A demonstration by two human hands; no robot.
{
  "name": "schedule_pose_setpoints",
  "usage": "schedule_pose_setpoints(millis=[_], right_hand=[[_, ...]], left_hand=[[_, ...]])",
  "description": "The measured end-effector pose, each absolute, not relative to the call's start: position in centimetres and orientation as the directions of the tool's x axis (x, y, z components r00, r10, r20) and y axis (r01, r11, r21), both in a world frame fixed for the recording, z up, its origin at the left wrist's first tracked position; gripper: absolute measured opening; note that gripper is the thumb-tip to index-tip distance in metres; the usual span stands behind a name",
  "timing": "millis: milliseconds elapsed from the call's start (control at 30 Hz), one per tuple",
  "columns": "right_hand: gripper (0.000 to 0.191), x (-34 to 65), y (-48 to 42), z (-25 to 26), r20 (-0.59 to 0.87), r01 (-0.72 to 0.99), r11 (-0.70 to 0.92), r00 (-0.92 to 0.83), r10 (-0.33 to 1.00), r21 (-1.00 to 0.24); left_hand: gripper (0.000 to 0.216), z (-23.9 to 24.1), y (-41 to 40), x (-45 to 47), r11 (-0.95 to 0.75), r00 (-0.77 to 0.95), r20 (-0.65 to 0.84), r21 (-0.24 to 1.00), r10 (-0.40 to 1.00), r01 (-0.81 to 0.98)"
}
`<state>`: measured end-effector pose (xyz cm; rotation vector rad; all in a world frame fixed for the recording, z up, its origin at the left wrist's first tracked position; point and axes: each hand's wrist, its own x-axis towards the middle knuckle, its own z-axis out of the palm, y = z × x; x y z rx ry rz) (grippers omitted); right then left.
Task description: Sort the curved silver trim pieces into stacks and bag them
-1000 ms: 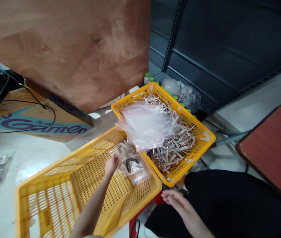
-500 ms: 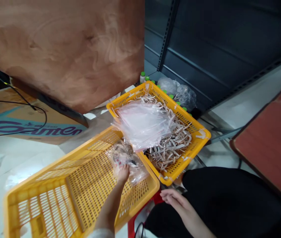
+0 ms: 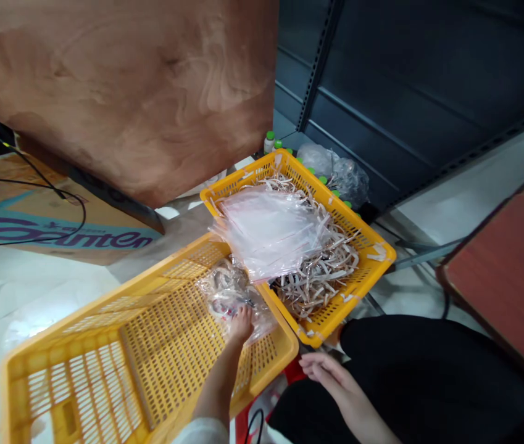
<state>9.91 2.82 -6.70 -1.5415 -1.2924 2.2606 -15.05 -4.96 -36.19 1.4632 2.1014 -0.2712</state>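
My left hand (image 3: 242,322) reaches down into the near yellow basket (image 3: 164,345), its fingers curled onto a clear plastic bag (image 3: 224,302). Small loop-shaped items, dark and pale, show through the plastic there; their kind is unclear. My right hand (image 3: 329,373) hovers by my dark-clothed leg, just off the basket's corner, with its fingers loosely stretched and nothing in them. Beyond it, a second yellow basket (image 3: 373,253) is filled with whitish-brown shredded strips (image 3: 320,280). A stack of flat clear bags (image 3: 271,231) lies on those strips and overhangs the near basket.
A brown wooden panel (image 3: 150,92) rises at the back left, with a printed cardboard box (image 3: 81,222) beneath it. Green-capped bottles (image 3: 270,142) and crumpled plastic (image 3: 336,169) sit behind the far basket, near dark metal shelving (image 3: 405,92). A reddish tabletop (image 3: 507,271) juts in at right.
My left hand has shifted slightly right within the near basket, and the printed part of the bag under it has moved along. My right hand stays put.
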Motion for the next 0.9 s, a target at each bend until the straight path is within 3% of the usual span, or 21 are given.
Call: schedule_pose_setpoints(millis=[267,567,900], right_hand=[[0.047,9.9,3.0,-6.8,-0.722,0.357,-0.638,-0.469,0.509,-0.682],[0.044,9.8,2.8,-7.2,-0.695,0.352,-0.613,-0.507,0.51,-0.707],[0.05,9.5,3.0,-6.7,-0.701,0.347,-0.62,-0.484,0.524,-0.704]], left_hand=[[0.037,-37.2,-4.3,-16.4,0.453,-0.256,-0.602,0.2,0.756,0.869],[0.037,-33.8,-6.5,-20.1,0.534,-0.314,-0.591,0.241,0.743,0.811],[0.037,-35.3,-3.9,-12.6,0.368,-0.075,-0.613,0.368,0.786,0.854]])
